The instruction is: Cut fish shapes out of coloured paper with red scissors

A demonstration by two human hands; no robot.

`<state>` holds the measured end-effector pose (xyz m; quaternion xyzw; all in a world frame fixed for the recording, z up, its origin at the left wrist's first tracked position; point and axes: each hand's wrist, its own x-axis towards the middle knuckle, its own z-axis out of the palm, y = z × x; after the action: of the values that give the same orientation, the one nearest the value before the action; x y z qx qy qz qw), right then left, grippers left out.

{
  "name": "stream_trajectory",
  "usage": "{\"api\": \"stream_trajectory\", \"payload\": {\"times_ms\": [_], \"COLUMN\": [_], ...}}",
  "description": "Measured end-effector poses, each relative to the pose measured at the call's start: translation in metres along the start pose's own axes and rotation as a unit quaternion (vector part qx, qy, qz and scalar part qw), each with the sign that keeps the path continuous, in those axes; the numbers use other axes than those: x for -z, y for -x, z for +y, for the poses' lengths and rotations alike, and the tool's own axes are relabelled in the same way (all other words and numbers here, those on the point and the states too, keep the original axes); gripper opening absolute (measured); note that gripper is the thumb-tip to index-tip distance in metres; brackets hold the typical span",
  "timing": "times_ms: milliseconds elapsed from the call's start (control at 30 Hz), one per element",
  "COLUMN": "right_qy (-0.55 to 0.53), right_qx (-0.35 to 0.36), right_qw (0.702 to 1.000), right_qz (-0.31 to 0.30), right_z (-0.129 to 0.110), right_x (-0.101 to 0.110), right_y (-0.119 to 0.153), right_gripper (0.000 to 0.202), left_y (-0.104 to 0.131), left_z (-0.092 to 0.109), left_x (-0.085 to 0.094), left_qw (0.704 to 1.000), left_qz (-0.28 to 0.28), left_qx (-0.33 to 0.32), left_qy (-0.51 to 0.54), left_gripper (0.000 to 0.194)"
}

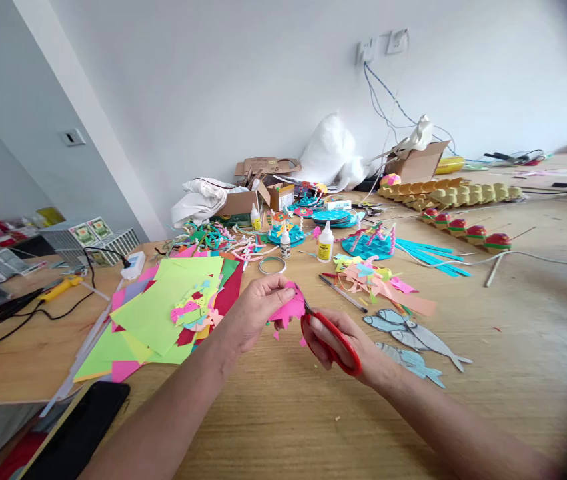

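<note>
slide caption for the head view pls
Left hand holds pink paper; right hand holds red-handled scissors at its edge.

On the worktop (273, 427), paper sheets (163, 320) lie left, small cut-outs (194, 315) on top of them; a phone (77, 430) is nearer, at lower left. Scissors (336, 327) in the right hand (356, 331) and a paper piece (289, 308) in the left hand (256, 307) sit between the sheets and the paper fish (430, 339). Behind the fish lie scraps (396, 288), a pen (347, 295) left of them; farther back, egg cartons (473, 195) before a box (414, 165).
</note>
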<state>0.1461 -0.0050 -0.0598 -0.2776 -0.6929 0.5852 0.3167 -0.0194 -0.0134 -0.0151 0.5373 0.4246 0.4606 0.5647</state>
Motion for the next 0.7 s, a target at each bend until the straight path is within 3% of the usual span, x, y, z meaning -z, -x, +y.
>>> {"api": "stream_trajectory", "payload": {"times_ms": [700], "right_qy": [-0.009], "right_qx": [0.015], "right_qw": [1.0], "right_qz": [0.0], "right_z": [0.003], "right_x": [-0.0003], "right_y": [-0.0006], "right_gripper": [0.049], "left_y": [0.0011], "left_z": [0.0003], "left_x": [-0.0071], "left_qw": [1.0], "left_qz": [0.007], "left_qx": [-0.019], "left_qy": [0.011], "left_gripper": [0.022]}}
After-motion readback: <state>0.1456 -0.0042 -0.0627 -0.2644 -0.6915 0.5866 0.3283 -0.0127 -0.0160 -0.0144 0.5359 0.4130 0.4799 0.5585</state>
